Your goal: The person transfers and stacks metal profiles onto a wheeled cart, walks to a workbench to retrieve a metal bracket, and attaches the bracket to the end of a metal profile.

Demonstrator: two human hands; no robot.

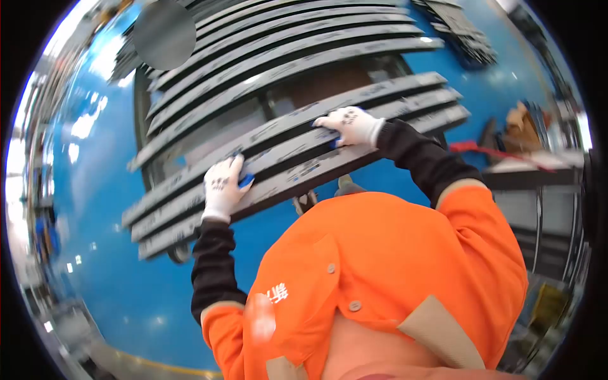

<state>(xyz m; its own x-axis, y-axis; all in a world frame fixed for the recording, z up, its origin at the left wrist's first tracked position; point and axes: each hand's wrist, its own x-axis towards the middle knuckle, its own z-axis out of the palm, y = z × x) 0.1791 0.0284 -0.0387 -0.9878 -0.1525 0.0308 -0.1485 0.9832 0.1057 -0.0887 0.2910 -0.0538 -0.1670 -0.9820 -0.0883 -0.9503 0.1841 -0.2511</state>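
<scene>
Three long grey bars lie side by side in front of me, with dark gaps between them. My left hand (221, 185), in a white glove with blue on the fingers, is closed on the middle bar (285, 151) left of its centre. Farther right, my right hand (352, 125), gloved alike, grips the same bar, its thumb and fingers spanning its width. The nearest bar (310, 170) runs just below both hands. Beyond them lies the third bar (285, 128). Dark marks show along the bars' surfaces. My fingertips are partly hidden in the gaps.
Several more grey bars (304, 63) lie across a dark cart frame (272, 104) beyond a gap. A cart wheel (180, 253) shows at lower left. To the right stands a workbench (532, 161) with a red strap-like item (494, 151). Another bar stack (459, 31) sits far right on the blue floor (126, 291).
</scene>
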